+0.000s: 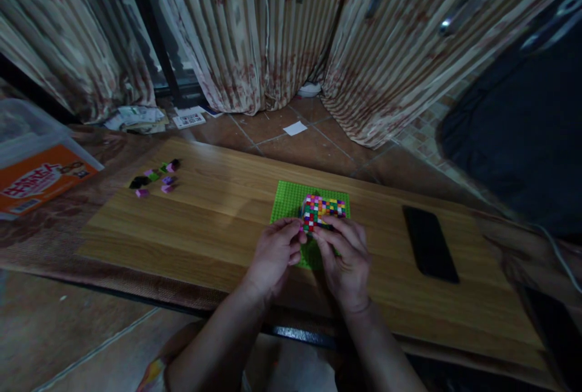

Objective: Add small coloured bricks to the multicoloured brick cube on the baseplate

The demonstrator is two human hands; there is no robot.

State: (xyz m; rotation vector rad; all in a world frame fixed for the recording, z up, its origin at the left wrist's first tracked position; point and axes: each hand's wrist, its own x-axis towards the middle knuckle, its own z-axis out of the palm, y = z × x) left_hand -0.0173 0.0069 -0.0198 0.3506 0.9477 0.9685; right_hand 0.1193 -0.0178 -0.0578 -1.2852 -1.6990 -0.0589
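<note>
A multicoloured block of toy building bricks (314, 204) sits over a green studded baseplate (286, 195); whether it is fixed to the plate I cannot tell. My left hand (278, 251) is closed in a pinch at the block's near left corner, and a small pink brick (301, 229) shows at its fingertips. The fingers of my right hand (346, 252) are closed on the near right side of the block, covering part of its top and front edge. Behind both hands, much of the plate's near half is hidden.
Loose pink, green, purple and black bricks (167, 180) lie at the left of the wooden board (213, 198). A black phone (430, 243) lies to the right. At the far left stands a clear plastic tub (40, 165) with an orange label. Striped curtains (254, 34) hang behind.
</note>
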